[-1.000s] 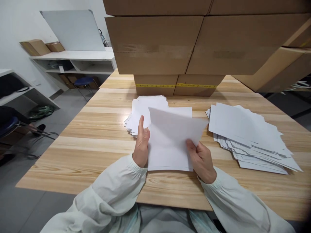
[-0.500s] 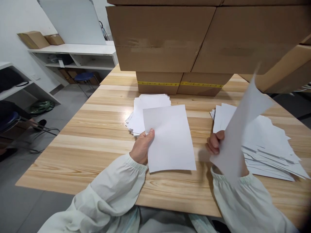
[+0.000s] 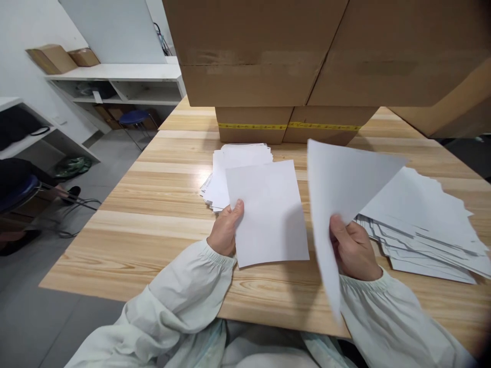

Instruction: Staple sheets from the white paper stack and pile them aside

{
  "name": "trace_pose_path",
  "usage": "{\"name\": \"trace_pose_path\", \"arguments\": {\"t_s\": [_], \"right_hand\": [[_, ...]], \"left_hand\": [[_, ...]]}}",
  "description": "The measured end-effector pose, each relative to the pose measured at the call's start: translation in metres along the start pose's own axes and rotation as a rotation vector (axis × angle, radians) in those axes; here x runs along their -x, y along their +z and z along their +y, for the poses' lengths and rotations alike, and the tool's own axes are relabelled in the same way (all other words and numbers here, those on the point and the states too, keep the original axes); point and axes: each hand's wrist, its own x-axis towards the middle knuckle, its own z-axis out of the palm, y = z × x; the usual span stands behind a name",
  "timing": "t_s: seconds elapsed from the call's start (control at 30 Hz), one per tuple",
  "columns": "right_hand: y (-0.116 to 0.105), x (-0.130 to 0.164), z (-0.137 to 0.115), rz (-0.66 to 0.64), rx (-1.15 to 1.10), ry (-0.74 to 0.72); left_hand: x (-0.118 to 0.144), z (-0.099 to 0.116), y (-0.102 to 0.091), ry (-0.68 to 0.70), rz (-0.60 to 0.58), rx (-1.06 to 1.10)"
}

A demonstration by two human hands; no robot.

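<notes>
Over on the far left, a white shelf unit (image 3: 115, 82) is carrying two small cardboard boxes (image 3: 61, 57), and a blue stool (image 3: 133, 118) is sitting on the floor beneath it. Moving onto the wooden counter (image 3: 153, 214), a fanned stack of white sheets (image 3: 230, 168) is lying toward the counter's far edge, just in front of the low taped boxes (image 3: 287, 125), with the big cardboard cartons (image 3: 307, 46) looming above them. Now the left hand (image 3: 226, 230), its grip clenched on the left edge of a single white sheet (image 3: 268, 214), thumb on top, is pinning that sheet flat near the counter's near edge, the sheet's far corner overlapping the fanned stack. Just to the right, the right hand (image 3: 353, 248) is grasping a second white sheet (image 3: 341, 194), thumb pressed on its face, fingers hidden behind; this sheet is lifted off the counter and tilted, its lower tip hanging blurred past the counter's near edge. Behind it and further right, a broad, loosely spread pile of white sheets (image 3: 422, 220) is sprawling toward the counter's right edge, partly covered by the raised sheet. Pale sleeves (image 3: 184, 301) are showing on both arms at the bottom.
</notes>
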Motion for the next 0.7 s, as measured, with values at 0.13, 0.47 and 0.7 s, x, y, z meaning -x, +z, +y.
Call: {"name": "trace_pose_path", "arguments": {"t_s": [0.13,0.47,0.7], "right_hand": [[0.0,0.005,0.001,-0.001,0.054,-0.005],[0.004,0.003,-0.005,0.044,0.33,-0.117],[0.011,0.011,-0.015,0.033,0.438,-0.191]], "left_hand": [[0.001,0.001,0.001,-0.01,-0.008,-0.001],[0.001,-0.004,0.0,0.006,-0.047,0.005],[0.007,-0.007,0.0,0.084,-0.093,-0.066]]}}
